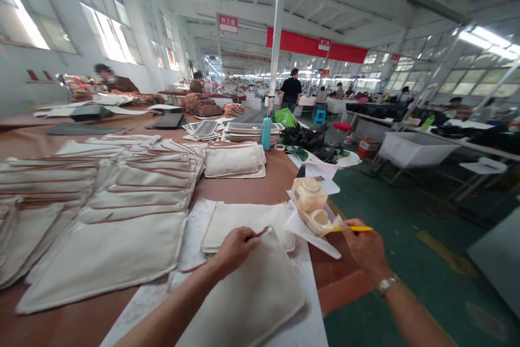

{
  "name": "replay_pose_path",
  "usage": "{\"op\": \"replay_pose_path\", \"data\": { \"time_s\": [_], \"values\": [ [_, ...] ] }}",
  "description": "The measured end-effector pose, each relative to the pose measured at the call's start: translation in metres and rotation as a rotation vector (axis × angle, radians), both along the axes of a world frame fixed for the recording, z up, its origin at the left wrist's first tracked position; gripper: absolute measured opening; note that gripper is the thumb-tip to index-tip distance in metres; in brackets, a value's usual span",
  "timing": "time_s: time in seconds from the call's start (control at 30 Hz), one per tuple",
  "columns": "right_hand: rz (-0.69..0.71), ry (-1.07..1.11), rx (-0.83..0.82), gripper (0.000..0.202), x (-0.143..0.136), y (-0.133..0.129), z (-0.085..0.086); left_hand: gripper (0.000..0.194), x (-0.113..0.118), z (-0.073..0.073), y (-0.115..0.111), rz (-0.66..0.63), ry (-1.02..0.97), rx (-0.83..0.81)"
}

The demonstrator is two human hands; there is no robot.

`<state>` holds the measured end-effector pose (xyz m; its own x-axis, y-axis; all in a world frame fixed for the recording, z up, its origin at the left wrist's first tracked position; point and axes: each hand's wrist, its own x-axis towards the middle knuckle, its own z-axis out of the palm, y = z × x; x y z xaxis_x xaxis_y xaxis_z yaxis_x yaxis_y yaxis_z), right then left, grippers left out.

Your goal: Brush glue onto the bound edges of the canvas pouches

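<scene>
My left hand (238,249) pinches the upper edge of a cream fabric panel (255,293) with stitched edges, tilted over a white sheet (311,276). Behind it lies a small stack of similar cream panels (247,217). In my right hand (365,249) is a yellow brush-like stick (355,228), gripped near its middle. Its tip reaches the mouth of a small cut-open container (319,217), where the end is hidden. That container stands against a yellowish plastic jug (309,192), both on crumpled white paper (303,233).
Overlapping rows of cream panels (122,244) cover the table's left side. Further back are another panel stack (233,160), a teal bottle (266,134), a tape roll (279,146) and black material (312,138). The brown table edge drops to a green floor (390,233) at right.
</scene>
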<state>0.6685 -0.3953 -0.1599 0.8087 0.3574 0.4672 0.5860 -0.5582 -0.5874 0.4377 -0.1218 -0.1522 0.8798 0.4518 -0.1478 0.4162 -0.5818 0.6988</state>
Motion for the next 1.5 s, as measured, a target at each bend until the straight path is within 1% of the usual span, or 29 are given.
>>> {"op": "replay_pose_path", "data": {
  "time_s": [0.13, 0.2, 0.27, 0.3, 0.37, 0.4, 0.43, 0.47, 0.5, 0.57, 0.63, 0.73, 0.83, 0.9, 1.0, 1.07, 1.13, 1.17, 1.23, 1.33, 1.37, 1.43, 1.5],
  "values": [
    [0.021, 0.047, 0.052, 0.056, -0.004, -0.004, 0.000, 0.034, -0.018, 0.018, -0.012, -0.010, -0.113, -0.073],
    [0.017, 0.068, 0.074, 0.055, -0.010, -0.005, 0.005, 0.032, -0.029, 0.030, -0.019, -0.011, -0.178, -0.106],
    [-0.025, 0.069, 0.103, 0.053, -0.024, -0.007, 0.015, 0.031, -0.040, 0.043, -0.025, -0.015, -0.235, -0.127],
    [-0.046, 0.069, 0.134, 0.052, -0.035, -0.008, 0.023, 0.031, -0.045, 0.050, -0.028, -0.025, -0.256, -0.131],
    [-0.036, 0.104, 0.267, 0.047, -0.062, -0.009, 0.045, 0.031, -0.055, 0.062, -0.035, -0.065, -0.284, -0.136],
    [0.022, 0.162, 0.417, 0.042, -0.077, -0.009, 0.057, 0.032, -0.059, 0.067, -0.039, -0.089, -0.296, -0.141],
    [0.120, 0.243, 0.581, 0.036, -0.093, -0.008, 0.070, 0.032, -0.063, 0.072, -0.042, -0.112, -0.307, -0.149],
    [0.222, 0.323, 0.700, 0.030, -0.108, -0.007, 0.082, 0.031, -0.066, 0.076, -0.046, -0.132, -0.315, -0.155],
    [0.300, 0.373, 0.757, 0.026, -0.122, -0.005, 0.092, 0.031, -0.069, 0.080, -0.050, -0.149, -0.320, -0.160],
    [0.411, 0.410, 0.776, 0.021, -0.145, 0.000, 0.108, 0.031, -0.074, 0.086, -0.057, -0.179, -0.338, -0.158],
    [0.478, 0.380, 0.713, 0.020, -0.161, 0.005, 0.116, 0.031, -0.079, 0.091, -0.062, -0.220, -0.362, -0.152],
    [0.533, 0.248, 0.583, 0.023, -0.170, 0.010, 0.118, 0.031, -0.087, 0.096, -0.066, -0.275, -0.380, -0.156],
    [0.496, 0.114, 0.475, 0.022, -0.170, 0.007, 0.118, 0.029, -0.094, 0.100, -0.066, -0.293, -0.378, -0.181],
    [0.490, 0.074, 0.493, 0.019, -0.171, 0.002, 0.119, 0.027, -0.096, 0.103, -0.066, -0.290, -0.372, -0.197],
    [0.574, 0.046, 0.574, 0.015, -0.176, -0.003, 0.121, 0.025, -0.098, 0.106, -0.068, -0.302, -0.354, -0.209],
    [0.624, 0.043, 0.542, 0.015, -0.179, -0.003, 0.122, 0.023, -0.099, 0.107, -0.070, -0.312, -0.354, -0.206],
    [0.613, 0.040, 0.496, 0.019, -0.180, -0.001, 0.123, 0.023, -0.100, 0.107, -0.071, -0.300, -0.365, -0.197],
    [0.592, 0.042, 0.502, 0.020, -0.180, -0.001, 0.123, 0.022, -0.101, 0.107, -0.071, -0.289, -0.374, -0.194],
    [0.561, 0.062, 0.568, 0.020, -0.181, -0.002, 0.121, 0.023, -0.103, 0.107, -0.071, -0.273, -0.395, -0.192],
    [0.618, 0.113, 0.601, 0.016, -0.187, -0.003, 0.116, 0.028, -0.105, 0.110, -0.072, -0.299, -0.405, -0.185],
    [0.636, 0.123, 0.588, 0.016, -0.189, -0.003, 0.114, 0.029, -0.106, 0.111, -0.073, -0.304, -0.405, -0.173],
    [0.628, 0.114, 0.572, 0.018, -0.190, -0.004, 0.111, 0.029, -0.107, 0.112, -0.075, -0.303, -0.408, -0.127],
    [0.591, 0.106, 0.600, 0.019, -0.188, -0.007, 0.111, 0.024, -0.110, 0.111, -0.078, -0.309, -0.436, -0.028]
  ]
}}
